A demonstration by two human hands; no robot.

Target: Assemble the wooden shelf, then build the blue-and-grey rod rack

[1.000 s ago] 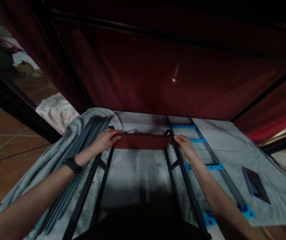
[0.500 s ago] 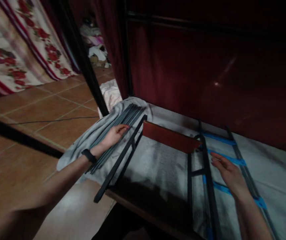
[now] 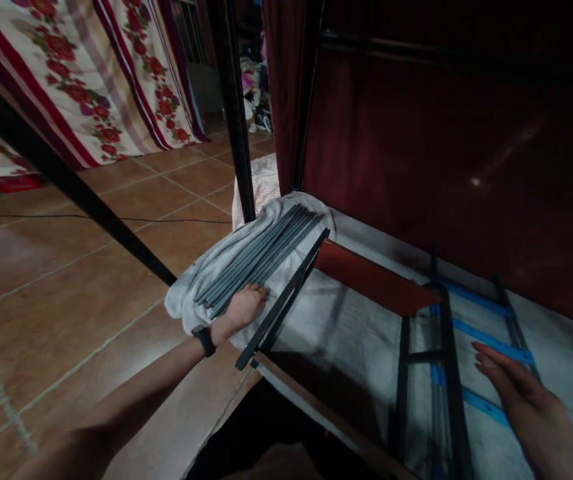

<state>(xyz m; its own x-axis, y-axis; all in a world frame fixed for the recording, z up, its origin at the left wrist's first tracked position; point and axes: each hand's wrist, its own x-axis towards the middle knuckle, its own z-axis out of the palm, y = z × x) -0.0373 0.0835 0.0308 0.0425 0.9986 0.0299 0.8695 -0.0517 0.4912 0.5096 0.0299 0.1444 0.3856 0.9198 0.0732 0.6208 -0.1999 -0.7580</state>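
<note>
My left hand [image 3: 246,308], with a black band on the wrist, rests on the near ends of a bundle of grey rods [image 3: 261,257] that lie on a light cloth [image 3: 311,327]; its fingers curl over the rod ends. To the right of the rods stands a black metal frame [image 3: 286,297] joined by a red-brown board [image 3: 371,280] to a second black frame [image 3: 446,373]. My right hand [image 3: 526,407] hovers flat with fingers stretched out beside that second frame, holding nothing.
A rail with blue plastic cross-pieces [image 3: 486,340] lies behind my right hand. A dark red fabric wall [image 3: 441,147] rises behind the cloth. Black poles [image 3: 233,113] stand at the left. The tiled floor [image 3: 91,247] and a floral sheet [image 3: 81,73] lie further left.
Both hands have let go of the red-brown board. My left hand went to the grey rods and slid toward their near ends. The view has swung left.
</note>
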